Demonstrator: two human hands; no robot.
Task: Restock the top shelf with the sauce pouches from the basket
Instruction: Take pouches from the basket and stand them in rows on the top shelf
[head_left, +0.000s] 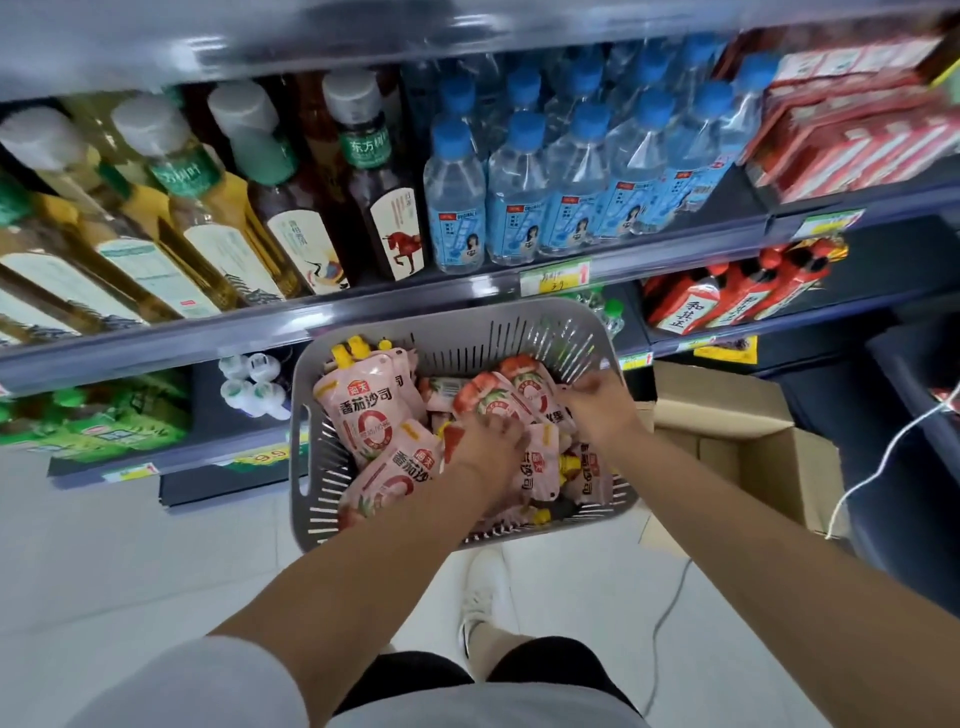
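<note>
Both hands are down in the grey slotted plastic basket (519, 325), among the heaped pink spouted sauce pouches (358, 410). The left hand (483, 441) lies on one in the middle and the right hand (597, 400) is near the far right rim. Blur hides the fingers, so I cannot tell whether either grip is closed. The pouches look slick and tangled. A loose grip could drop some onto the white floor (130, 545), or a lift could knock the blue-capped water bottles (519, 197).

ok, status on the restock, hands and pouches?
Left hand, right hand both down in grey basket, on tomato sauce pouches; grip blurred. No pouch lifted clear. Cardboard box beside basket, not blocking.
</note>
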